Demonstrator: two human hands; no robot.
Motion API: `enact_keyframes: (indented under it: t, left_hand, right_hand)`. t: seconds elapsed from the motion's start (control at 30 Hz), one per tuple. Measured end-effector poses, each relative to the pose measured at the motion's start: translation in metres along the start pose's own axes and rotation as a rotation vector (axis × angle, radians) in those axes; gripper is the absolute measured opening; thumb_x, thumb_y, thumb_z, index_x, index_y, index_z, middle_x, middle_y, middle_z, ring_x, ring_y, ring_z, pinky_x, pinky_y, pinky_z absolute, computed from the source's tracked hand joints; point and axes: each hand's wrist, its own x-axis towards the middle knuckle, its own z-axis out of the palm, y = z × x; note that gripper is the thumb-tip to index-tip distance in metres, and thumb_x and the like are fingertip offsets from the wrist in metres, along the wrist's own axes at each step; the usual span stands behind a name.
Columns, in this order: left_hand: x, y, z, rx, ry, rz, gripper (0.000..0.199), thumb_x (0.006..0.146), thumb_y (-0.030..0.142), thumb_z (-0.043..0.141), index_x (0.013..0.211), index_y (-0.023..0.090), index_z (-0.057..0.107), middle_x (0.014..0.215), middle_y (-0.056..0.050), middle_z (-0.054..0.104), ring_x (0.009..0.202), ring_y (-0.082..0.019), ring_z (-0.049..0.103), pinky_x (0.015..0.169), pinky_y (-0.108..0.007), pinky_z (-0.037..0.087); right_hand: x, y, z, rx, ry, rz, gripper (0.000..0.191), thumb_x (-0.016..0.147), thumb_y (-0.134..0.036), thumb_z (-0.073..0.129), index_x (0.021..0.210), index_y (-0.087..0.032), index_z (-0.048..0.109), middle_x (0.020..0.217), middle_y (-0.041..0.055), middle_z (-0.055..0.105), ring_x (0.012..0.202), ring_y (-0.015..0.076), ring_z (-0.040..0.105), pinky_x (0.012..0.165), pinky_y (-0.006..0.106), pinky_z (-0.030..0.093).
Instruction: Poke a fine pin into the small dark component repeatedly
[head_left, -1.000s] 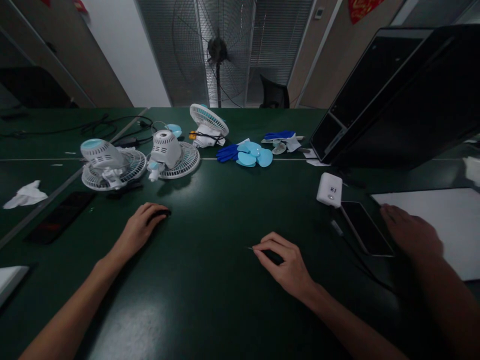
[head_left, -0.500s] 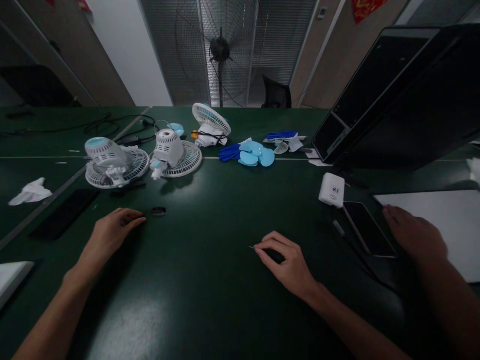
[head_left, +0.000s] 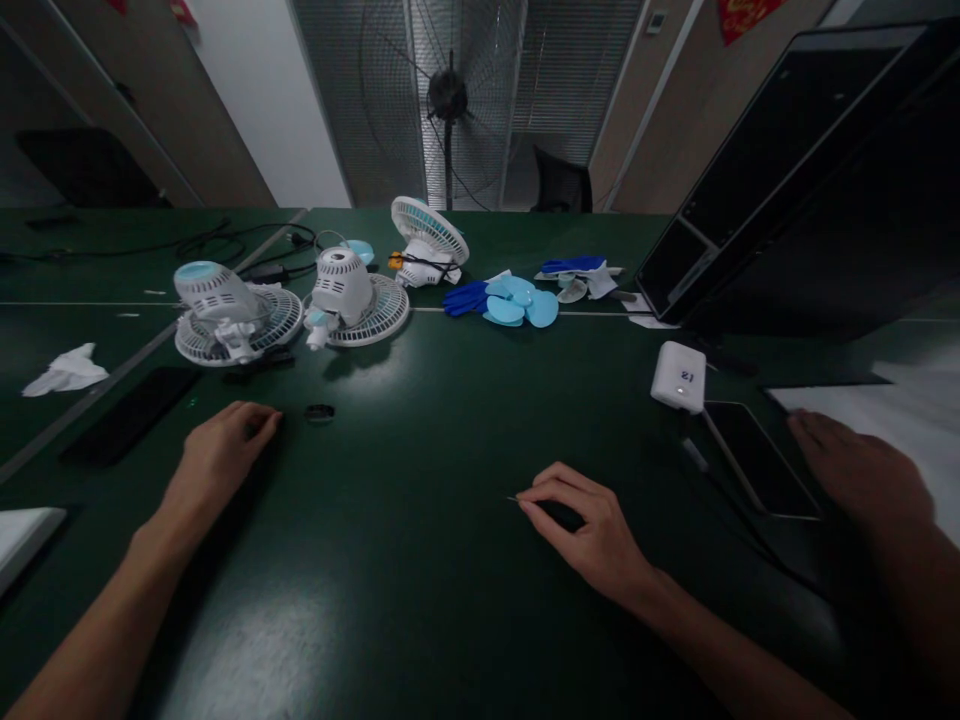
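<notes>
My right hand (head_left: 589,525) rests over the green table (head_left: 405,570), its thumb and index finger pinching a thin, pin-like piece (head_left: 511,499) that points left. The piece is too small to name exactly. On the left, my left hand (head_left: 223,450) lies on the tabletop with fingers curled in and thumb against them; whether anything is inside is hidden. Just beyond its fingertips sits a small dark oval object (head_left: 320,413), apart from the hand.
Behind stand several small white fans, one (head_left: 345,295) face down, near blue fan blades (head_left: 517,302) and blue gloves (head_left: 465,298). At right are a white box (head_left: 679,376), a phone (head_left: 759,460), a cable, a large monitor (head_left: 810,200) and another person's hand (head_left: 862,470) on white sheets.
The left hand's fingers have curled in more, and it has drawn slightly back from the dark oval object. The right hand keeps its pinch. At far right, a white sheet is lifting or shifting.
</notes>
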Motion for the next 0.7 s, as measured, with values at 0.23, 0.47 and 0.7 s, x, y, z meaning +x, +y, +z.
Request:
enact_keyframes:
  t: [0.23, 0.47, 0.7]
  left_hand:
    - [-0.005, 0.019, 0.014, -0.055, 0.255, -0.020, 0.042, 0.097, 0.056, 0.054, 0.112, 0.019, 0.069, 0.103, -0.006, 0.077, 0.095, -0.024, 0.074, 0.088, -0.033, 0.056]
    - [-0.003, 0.025, 0.018, -0.095, 0.242, 0.092, 0.048, 0.100, 0.054, 0.051, 0.124, 0.017, 0.070, 0.119, -0.008, 0.075, 0.102, -0.025, 0.073, 0.095, -0.036, 0.055]
    - [0.003, 0.027, 0.024, -0.104, 0.159, 0.205, 0.049, 0.101, 0.058, 0.046, 0.116, 0.020, 0.072, 0.128, -0.009, 0.070, 0.113, -0.027, 0.069, 0.102, -0.039, 0.053]
  right_hand:
    - [-0.002, 0.001, 0.002, -0.027, 0.004, -0.034, 0.014, 0.101, -0.023, 0.063, 0.104, -0.022, 0.076, 0.099, 0.0050, 0.070, 0.085, 0.0186, 0.070, 0.074, 0.032, 0.059]
    - [-0.003, -0.001, 0.002, -0.033, -0.003, -0.039, 0.013, 0.100, -0.020, 0.064, 0.104, -0.023, 0.075, 0.098, 0.0040, 0.069, 0.085, 0.0182, 0.069, 0.074, 0.031, 0.057]
    - [-0.003, -0.001, 0.002, -0.030, -0.016, -0.041, 0.013, 0.101, -0.021, 0.063, 0.105, -0.023, 0.075, 0.099, 0.0048, 0.069, 0.085, 0.0182, 0.069, 0.074, 0.032, 0.058]
